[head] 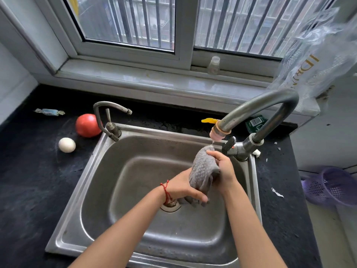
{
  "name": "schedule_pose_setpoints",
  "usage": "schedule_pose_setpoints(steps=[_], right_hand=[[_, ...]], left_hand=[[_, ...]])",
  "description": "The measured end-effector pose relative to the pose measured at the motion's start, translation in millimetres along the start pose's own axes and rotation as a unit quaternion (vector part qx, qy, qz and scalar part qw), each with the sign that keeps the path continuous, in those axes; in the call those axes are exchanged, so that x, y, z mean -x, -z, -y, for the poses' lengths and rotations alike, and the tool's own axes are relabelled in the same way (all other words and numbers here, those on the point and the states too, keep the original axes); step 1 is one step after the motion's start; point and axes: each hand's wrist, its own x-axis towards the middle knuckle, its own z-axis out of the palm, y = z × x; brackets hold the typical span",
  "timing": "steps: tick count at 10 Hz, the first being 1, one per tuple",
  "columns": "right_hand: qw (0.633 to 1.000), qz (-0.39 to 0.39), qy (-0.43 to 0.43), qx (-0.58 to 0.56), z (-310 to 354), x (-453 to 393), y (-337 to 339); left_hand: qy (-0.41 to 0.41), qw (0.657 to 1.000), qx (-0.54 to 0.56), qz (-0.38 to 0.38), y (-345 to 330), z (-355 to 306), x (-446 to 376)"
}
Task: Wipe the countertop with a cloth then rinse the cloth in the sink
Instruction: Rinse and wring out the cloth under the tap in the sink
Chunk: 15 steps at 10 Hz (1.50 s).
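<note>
A grey knobbly cloth (202, 169) hangs bunched over the steel sink (90, 182), right under the pink-tipped spout of the big curved tap (258, 107). A thin trickle of water falls from the spout onto the top of the cloth. My right hand (224, 167) grips the cloth's upper part from the right. My left hand (183, 188), with a red string on its wrist, holds the lower part just above the drain (171, 206). The black countertop (29, 180) surrounds the sink.
A red tomato (87, 125), a white egg (67, 145) and a wrapped sweet (49, 112) lie on the counter left of the sink. A small second tap (108, 117) stands at the sink's back left corner. A purple basket (332, 186) sits lower right; a plastic bag (316, 59) hangs upper right.
</note>
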Motion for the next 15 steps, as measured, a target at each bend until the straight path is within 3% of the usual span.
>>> schedule_pose_setpoints(steps=[1,2,3,4,5,6,7,8,9,10,11,12,13,14,15], right_hand=[[0.996,-0.080,0.040,0.003,-6.9,-9.3,0.0],[0.998,-0.050,-0.007,-0.039,-15.0,-11.1,11.5],[0.988,0.010,-0.029,-0.152,-34.1,-10.1,23.6],[0.968,0.087,-0.076,-0.222,-60.7,-9.2,18.1],[0.946,0.200,-0.086,-0.240,-63.5,-8.2,2.1],[0.954,0.202,-0.067,-0.212,-49.0,-10.0,-8.5],[0.993,0.079,-0.013,-0.085,-32.5,-18.4,-14.2],[0.988,-0.076,0.101,0.093,-30.5,-28.4,-13.3],[0.959,-0.148,0.125,0.206,-43.4,-35.0,-9.2],[0.939,-0.203,0.111,0.256,-61.5,-39.4,-5.2],[0.919,-0.257,0.092,0.284,-73.9,-41.1,-2.0],[0.904,-0.296,0.077,0.298,-77.0,-42.3,1.8],[0.926,-0.286,0.024,0.247,-69.1,-44.0,5.0],[0.977,-0.184,0.016,0.103,-59.5,-38.1,9.5],[0.966,-0.085,0.106,0.221,-59.0,-17.8,24.7]], left_hand=[[0.069,0.995,0.073,-0.029,-6.7,6.0,2.9],[0.117,0.972,0.202,-0.035,-10.5,6.1,7.8],[0.114,0.923,0.365,0.038,-8.1,-5.7,13.0],[0.095,0.876,0.463,0.098,-12.4,-20.4,13.4],[0.081,0.820,0.557,0.099,-18.4,-22.1,12.2],[0.073,0.768,0.623,0.133,-22.2,-19.2,19.8],[0.115,0.782,0.600,0.124,-24.8,-12.9,26.5],[0.192,0.886,0.421,0.007,-25.6,-6.5,23.4],[0.224,0.956,0.074,-0.175,-26.7,2.8,13.4],[0.218,0.936,-0.182,-0.208,-32.1,12.4,7.0],[0.207,0.865,-0.400,-0.220,-33.9,26.8,4.2],[0.184,0.842,-0.450,-0.236,-39.9,35.9,0.7],[0.140,0.849,-0.433,-0.268,-41.4,40.0,2.5],[0.121,0.914,-0.235,-0.309,-29.5,28.6,3.7],[0.159,0.919,0.104,-0.346,-13.0,16.8,0.2]])
